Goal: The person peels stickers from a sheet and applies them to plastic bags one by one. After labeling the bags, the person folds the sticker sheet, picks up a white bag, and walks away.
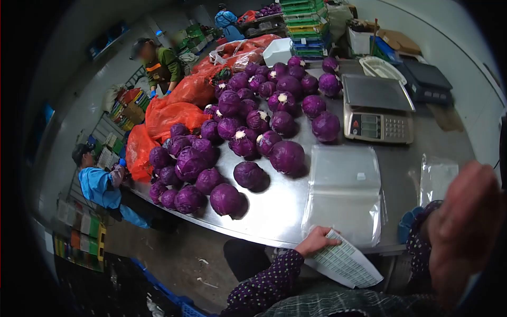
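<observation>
One label sheet (pixel 349 262): pinching it by its upper end in the nearly closed left hand (pixel 315 241), slanting its long axis down rightward, well short of the blurred right hand (pixel 465 211), whose opening and hold are escaping judgement. Working at a steel table (pixel 274 208), facing clear bags (pixel 343 193) and purple cabbages (pixel 287 157), sharing the room with co-workers (pixel 100 185).

Crate stack (pixel 305 24) at back, greens over blues; white tub (pixel 277 52) just left of it. White basket (pixel 383 70) beside dark scale (pixel 428 83), brown cardboard (pixel 400 42) behind. Person in green sleeves (pixel 169 61), person in blue (pixel 99 187), coloured crates (pixel 84 235) lower left.
</observation>
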Tool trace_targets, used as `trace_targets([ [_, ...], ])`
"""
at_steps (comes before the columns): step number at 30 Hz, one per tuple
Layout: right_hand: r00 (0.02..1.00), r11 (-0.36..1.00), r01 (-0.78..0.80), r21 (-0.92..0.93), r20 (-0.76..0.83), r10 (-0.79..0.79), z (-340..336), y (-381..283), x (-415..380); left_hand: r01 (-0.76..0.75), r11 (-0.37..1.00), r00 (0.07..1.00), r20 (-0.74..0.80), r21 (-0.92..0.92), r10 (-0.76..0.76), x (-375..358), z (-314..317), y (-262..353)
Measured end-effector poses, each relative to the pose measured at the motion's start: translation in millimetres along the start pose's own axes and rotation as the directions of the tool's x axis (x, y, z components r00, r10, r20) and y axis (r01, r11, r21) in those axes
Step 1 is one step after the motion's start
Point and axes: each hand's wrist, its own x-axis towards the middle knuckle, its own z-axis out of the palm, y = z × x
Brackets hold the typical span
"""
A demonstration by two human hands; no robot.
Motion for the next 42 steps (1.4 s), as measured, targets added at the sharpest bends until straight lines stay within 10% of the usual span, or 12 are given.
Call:
trace_targets([
  [8,0.986,0.982,0.097,-0.164,0.147,-0.073,-27.2,28.5,16.9,-0.105,0.971,0.993,-0.031,0.216,0.114,0.8,-5.1,-21.8],
  [11,0.979,0.961,0.118,-0.250,0.191,-0.070,-29.8,32.4,21.8,-0.266,0.863,0.946,-0.056,0.429,0.319,5.4,0.2,-27.8],
  [13,0.983,0.945,0.112,-0.307,0.172,-0.061,-45.9,38.0,30.5,-0.447,0.558,0.721,-0.088,0.699,0.687,56.2,-10.2,-111.8],
  [15,0.985,0.933,0.100,-0.345,0.166,-0.044,-65.1,41.0,37.9,-0.150,0.968,0.989,0.020,0.203,0.149,20.3,-0.7,-57.6],
  [18,0.984,0.937,0.070,-0.342,0.178,-0.009,-60.3,54.4,26.3,-0.021,1.000,0.999,0.045,-0.011,0.022,8.8,3.6,-38.1],
  [25,0.984,0.954,0.077,-0.290,0.176,-0.026,-45.0,51.7,15.9,-0.169,0.944,0.979,-0.065,0.285,0.195,13.2,-3.6,-48.2],
  [30,0.983,0.959,0.087,-0.271,0.177,-0.039,-44.1,49.7,16.8,-0.087,0.994,0.995,-0.039,0.074,0.090,-0.3,0.2,-6.2],
  [34,0.970,0.947,-0.238,-0.214,-0.006,0.242,-4.7,71.7,-44.1,-0.088,0.992,0.993,-0.069,0.096,0.094,1.3,-0.6,-15.0],
  [37,0.743,0.486,-0.562,-0.669,-0.149,0.653,-34.4,91.9,-201.0,-0.119,0.984,0.990,-0.063,0.133,0.128,5.9,-5.0,-20.3],
  [38,0.497,0.192,-0.597,-0.779,-0.172,0.850,-44.8,71.0,-245.6,-0.151,0.981,0.984,-0.072,0.126,0.160,4.9,-4.3,-20.5],
  [40,0.482,-0.036,-0.405,-0.914,-0.247,0.841,-61.1,33.6,-360.9,-0.115,0.991,0.992,-0.038,0.067,0.118,7.0,-6.5,-18.5],
  [42,0.151,-0.150,-0.546,-0.825,-0.273,0.950,-63.7,-4.6,-406.1,-0.101,0.995,0.994,-0.035,0.026,0.102,10.1,-9.4,-16.6],
])
